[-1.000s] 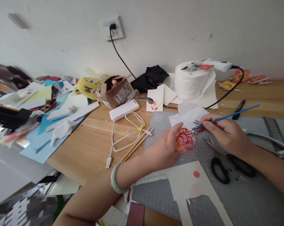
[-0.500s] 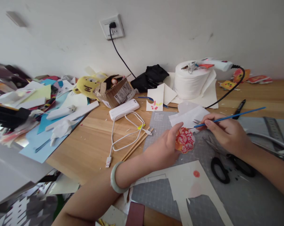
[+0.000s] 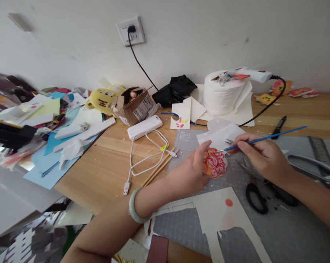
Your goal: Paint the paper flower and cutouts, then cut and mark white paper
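My left hand [image 3: 191, 170] grips a round paper cut-out [image 3: 215, 163] painted with red and orange flower shapes, its thumb raised along the edge. A thin blue paintbrush [image 3: 266, 138] is pinched in my right hand [image 3: 263, 155]; its tip touches the upper edge of the cut-out. Black-handled scissors [image 3: 256, 199] lie beneath and beside my right hand. Below the cut-out, a cut white sheet [image 3: 217, 208] with a small red painted spot rests on the grey cutting mat [image 3: 178, 224].
A white roll [image 3: 219, 96] with a white corded tool [image 3: 255, 75] on top stands at the back. A power bank [image 3: 144, 127], white cable, wooden sticks, cardboard box [image 3: 134, 107] and yellow plush [image 3: 102, 100] sit left of the mat. Paper scraps crowd the far left.
The brush tip has shifted slightly left over the cut-out, and my right hand has tilted a little with it. My left hand has barely moved.
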A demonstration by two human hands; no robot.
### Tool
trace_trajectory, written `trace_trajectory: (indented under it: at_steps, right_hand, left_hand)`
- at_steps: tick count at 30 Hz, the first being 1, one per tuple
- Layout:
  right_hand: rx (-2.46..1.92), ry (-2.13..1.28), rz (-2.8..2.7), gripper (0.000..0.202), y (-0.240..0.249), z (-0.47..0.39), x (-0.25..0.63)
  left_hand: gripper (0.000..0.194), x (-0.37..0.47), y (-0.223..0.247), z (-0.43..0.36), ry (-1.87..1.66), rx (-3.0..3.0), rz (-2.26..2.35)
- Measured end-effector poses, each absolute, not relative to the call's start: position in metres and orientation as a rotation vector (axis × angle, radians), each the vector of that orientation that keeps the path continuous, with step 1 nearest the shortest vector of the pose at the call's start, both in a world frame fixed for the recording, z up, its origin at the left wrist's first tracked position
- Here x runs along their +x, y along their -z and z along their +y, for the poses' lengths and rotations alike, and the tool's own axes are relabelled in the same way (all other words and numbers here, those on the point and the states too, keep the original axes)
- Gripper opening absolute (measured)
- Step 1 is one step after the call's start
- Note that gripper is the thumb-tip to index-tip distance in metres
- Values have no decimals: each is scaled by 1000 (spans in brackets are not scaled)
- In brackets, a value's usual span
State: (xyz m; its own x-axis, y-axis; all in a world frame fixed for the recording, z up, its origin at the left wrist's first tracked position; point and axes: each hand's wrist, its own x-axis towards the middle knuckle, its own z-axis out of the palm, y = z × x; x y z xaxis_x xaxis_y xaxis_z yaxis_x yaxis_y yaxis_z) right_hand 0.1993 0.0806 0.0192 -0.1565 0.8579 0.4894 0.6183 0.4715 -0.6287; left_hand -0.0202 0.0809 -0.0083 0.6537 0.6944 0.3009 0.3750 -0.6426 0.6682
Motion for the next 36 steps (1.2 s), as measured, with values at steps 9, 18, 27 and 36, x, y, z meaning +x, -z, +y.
trace_trajectory:
  at_steps: [9, 18, 27, 36]
  right_hand:
    - [-1176, 56, -2064, 12, -24, 71, 191]
    - [-1212, 135, -2074, 13, -17, 71, 189]
    - [-1241, -88, -1999, 16, -15, 72, 188]
    - [-1145, -206, -2020, 15, -20, 71, 192]
  left_hand:
    - [92, -19, -1, 77, -624, 2135, 1040]
    - [91, -19, -3, 76, -629, 2117, 1004]
    - [91, -19, -1, 77, -672, 2147, 925]
    - [87, -21, 5, 80, -760, 2276, 815]
